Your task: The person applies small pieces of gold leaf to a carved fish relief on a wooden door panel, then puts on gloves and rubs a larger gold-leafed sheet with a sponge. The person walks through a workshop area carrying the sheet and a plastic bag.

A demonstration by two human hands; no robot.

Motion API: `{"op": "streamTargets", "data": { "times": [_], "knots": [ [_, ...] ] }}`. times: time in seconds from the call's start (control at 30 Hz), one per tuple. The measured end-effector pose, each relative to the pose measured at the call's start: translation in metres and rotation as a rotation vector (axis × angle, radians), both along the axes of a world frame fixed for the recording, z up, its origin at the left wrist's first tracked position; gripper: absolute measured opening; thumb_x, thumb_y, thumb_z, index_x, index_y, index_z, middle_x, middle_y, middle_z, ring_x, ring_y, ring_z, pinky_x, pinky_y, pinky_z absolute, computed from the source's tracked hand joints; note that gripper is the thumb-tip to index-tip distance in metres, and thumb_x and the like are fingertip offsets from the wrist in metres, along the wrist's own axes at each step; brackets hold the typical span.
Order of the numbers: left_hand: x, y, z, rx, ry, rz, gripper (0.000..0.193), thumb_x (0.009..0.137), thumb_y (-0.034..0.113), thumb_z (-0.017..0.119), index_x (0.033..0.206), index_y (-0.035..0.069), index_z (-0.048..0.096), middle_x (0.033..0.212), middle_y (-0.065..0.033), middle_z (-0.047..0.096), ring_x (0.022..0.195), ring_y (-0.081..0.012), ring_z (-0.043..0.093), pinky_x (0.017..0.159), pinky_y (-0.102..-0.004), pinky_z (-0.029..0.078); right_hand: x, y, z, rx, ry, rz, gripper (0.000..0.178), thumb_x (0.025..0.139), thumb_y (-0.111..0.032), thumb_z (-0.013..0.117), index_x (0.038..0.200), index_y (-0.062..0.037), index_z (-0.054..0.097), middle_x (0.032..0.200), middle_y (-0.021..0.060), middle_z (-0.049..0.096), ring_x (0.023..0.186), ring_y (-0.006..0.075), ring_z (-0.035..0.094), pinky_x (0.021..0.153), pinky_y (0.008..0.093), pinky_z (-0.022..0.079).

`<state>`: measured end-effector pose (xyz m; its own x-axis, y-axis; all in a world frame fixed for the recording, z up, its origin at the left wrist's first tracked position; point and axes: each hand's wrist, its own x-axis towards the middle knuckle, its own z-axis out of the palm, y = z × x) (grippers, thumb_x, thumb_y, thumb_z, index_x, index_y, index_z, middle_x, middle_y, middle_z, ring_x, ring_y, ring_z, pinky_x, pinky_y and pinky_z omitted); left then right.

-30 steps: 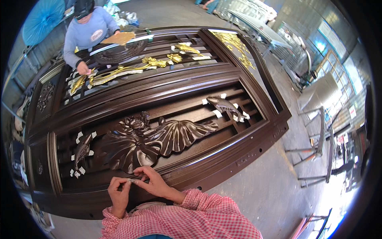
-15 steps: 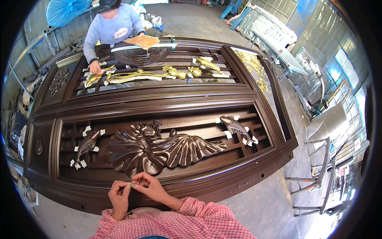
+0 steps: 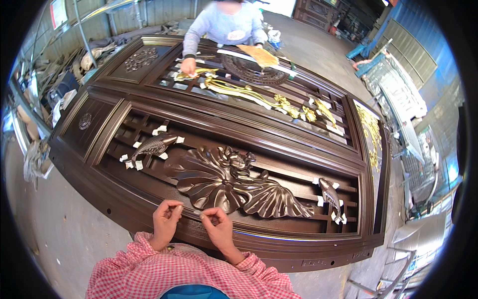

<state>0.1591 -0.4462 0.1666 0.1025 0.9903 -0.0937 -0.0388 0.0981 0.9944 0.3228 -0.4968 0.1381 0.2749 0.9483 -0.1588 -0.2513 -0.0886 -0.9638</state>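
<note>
My left hand [image 3: 167, 219] is closed in a pinch above the near frame edge of a dark brown panel door [image 3: 174, 112]; what its fingertips hold, if anything, is too small to make out. To its right, my right hand [image 3: 219, 229] pinches a small whitish scrap [image 3: 197, 213] between thumb and fingers. The hands are apart. Just beyond them lies a dark carved lotus leaf [image 3: 224, 182] in the door's recess. A dark carved fish [image 3: 155, 145] lies to its left, another fish [image 3: 329, 193] to its right, both with white scraps about their edges.
Across the door a co-worker [image 3: 224, 25] holds a tan sheet [image 3: 259, 55] and reaches to a gold fish [image 3: 194, 74]. A gold lotus stem [image 3: 244, 92] lies on the far half. Metal stands [image 3: 398, 269] are at the right; cluttered material [image 3: 92, 57] lies left.
My hands, earlier touching at the fingertips around a small pale bit, have drawn apart. The view has turned, so the door and co-worker appear further right.
</note>
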Motion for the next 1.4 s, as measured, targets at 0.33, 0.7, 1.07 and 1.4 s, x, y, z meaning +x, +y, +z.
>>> {"op": "streamTargets", "data": {
  "times": [0.33, 0.7, 1.07, 1.4],
  "knots": [
    [-0.02, 0.008, -0.005, -0.018, -0.079, -0.288, 0.013, 0.095, 0.005, 0.072, 0.105, -0.001, 0.067, 0.095, 0.0001, 0.065, 0.081, -0.0027, 0.06, 0.071, -0.0185, 0.049, -0.02, 0.003, 0.01, 0.062, -0.15, 0.101, 0.01, 0.093, -0.004, 0.073, 0.098, 0.0006, 0.066, 0.092, 0.0004, 0.069, 0.08, 0.0052, 0.062, 0.074, 0.0206, 0.051],
    [-0.071, 0.031, -0.028, 0.04, -0.148, -0.282, 0.008, 0.099, 0.007, 0.067, 0.103, 0.002, 0.063, 0.091, 0.001, 0.063, 0.08, -0.0032, 0.057, 0.069, -0.0198, 0.047, -0.079, 0.026, 0.019, 0.003, -0.308, -0.051, 0.01, 0.092, -0.002, 0.073, 0.101, 0.0007, 0.069, 0.088, -0.0005, 0.069, 0.077, 0.0042, 0.061, 0.071, 0.0199, 0.049],
    [-0.226, 0.106, -0.039, 0.094, -0.092, 0.225, 0.004, 0.096, 0.003, 0.067, 0.097, 0.002, 0.063, 0.082, 0.0007, 0.066, 0.07, -0.0045, 0.059, 0.061, -0.0197, 0.048, -0.156, 0.055, 0.023, -0.098, -0.213, -0.013, 0.008, 0.092, 0.0, 0.072, 0.096, -0.0012, 0.066, 0.085, -0.0003, 0.068, 0.074, 0.0044, 0.06, 0.069, 0.02, 0.048],
    [-0.411, -0.064, -0.033, 0.06, 0.208, 1.09, 0.003, 0.093, 0.002, 0.068, 0.095, 0.001, 0.065, 0.082, 0.0, 0.067, 0.068, -0.0046, 0.055, 0.061, -0.0207, 0.045, -0.196, 0.063, 0.016, -0.008, -0.286, 0.473, 0.005, 0.095, -0.004, 0.067, 0.094, -0.0011, 0.063, 0.084, 0.0055, 0.066, 0.072, 0.0099, 0.059, 0.068, 0.024, 0.048]
  ]
}}
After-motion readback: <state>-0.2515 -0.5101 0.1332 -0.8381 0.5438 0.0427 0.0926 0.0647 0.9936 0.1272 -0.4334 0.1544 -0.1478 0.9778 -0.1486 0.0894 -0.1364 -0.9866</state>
